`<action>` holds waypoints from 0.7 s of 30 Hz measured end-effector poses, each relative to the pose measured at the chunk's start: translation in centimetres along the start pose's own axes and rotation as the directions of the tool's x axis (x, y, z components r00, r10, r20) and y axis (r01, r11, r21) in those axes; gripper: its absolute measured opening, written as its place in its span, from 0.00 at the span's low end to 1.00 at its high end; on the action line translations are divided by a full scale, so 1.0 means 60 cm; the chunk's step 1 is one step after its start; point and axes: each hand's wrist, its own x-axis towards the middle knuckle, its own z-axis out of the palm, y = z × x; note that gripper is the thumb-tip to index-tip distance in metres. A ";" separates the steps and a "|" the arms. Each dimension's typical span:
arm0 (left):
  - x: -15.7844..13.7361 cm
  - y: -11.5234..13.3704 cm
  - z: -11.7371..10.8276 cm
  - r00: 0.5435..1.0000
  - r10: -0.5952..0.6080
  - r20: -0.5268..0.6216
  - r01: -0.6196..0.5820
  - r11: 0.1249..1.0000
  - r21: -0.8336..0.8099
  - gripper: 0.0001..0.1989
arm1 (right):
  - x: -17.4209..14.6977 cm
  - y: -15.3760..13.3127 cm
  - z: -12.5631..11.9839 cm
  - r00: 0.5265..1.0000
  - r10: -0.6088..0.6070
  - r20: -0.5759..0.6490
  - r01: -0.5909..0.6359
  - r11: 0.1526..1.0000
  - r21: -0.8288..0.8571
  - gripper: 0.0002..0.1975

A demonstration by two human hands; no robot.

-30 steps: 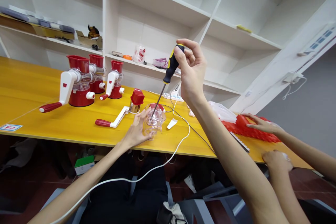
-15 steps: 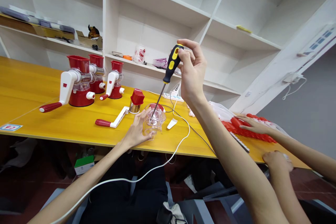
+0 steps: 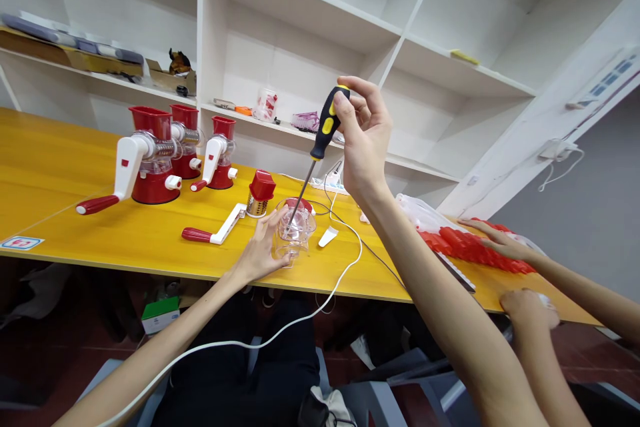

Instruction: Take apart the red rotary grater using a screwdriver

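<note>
My right hand [image 3: 367, 130] grips the black and yellow handle of a screwdriver [image 3: 327, 123], with the thumb along its side and a finger over the top. The shaft slants down into a clear plastic housing [image 3: 299, 230] on the table; the tip is hard to make out through the plastic. My left hand [image 3: 263, 247] is closed around the left side of that housing, thumb at the near edge. A red part shows behind the housing. Left of it stand a metal grater drum with a red pusher [image 3: 261, 193] and a white crank with a red handle [image 3: 215, 230].
Assembled red and white rotary graters [image 3: 153, 153] stand at the back left. A white cable [image 3: 345, 270] crosses the table by a white tab [image 3: 328, 236]. At right, another person's hands [image 3: 505, 243] are near a pile of red parts [image 3: 460, 245]. Shelves [image 3: 310, 13] rise behind.
My right thumb and fingers have shifted slightly on the screwdriver handle, while the housing stays in place. The other person's far hand has moved right and away with some red parts.
</note>
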 end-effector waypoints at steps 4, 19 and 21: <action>0.000 -0.003 0.001 1.000 0.019 -0.001 -0.019 1.000 0.011 0.47 | -0.001 0.004 -0.002 1.000 0.005 0.011 -0.005 1.000 0.029 0.20; 0.002 0.002 -0.001 1.000 0.003 -0.001 -0.003 1.000 0.011 0.48 | 0.000 0.005 -0.002 0.999 0.048 0.007 -0.048 0.998 0.032 0.23; 0.002 0.001 0.000 1.000 0.006 -0.002 -0.006 1.000 0.006 0.48 | 0.000 0.005 -0.002 0.999 0.033 0.016 -0.033 0.999 0.010 0.23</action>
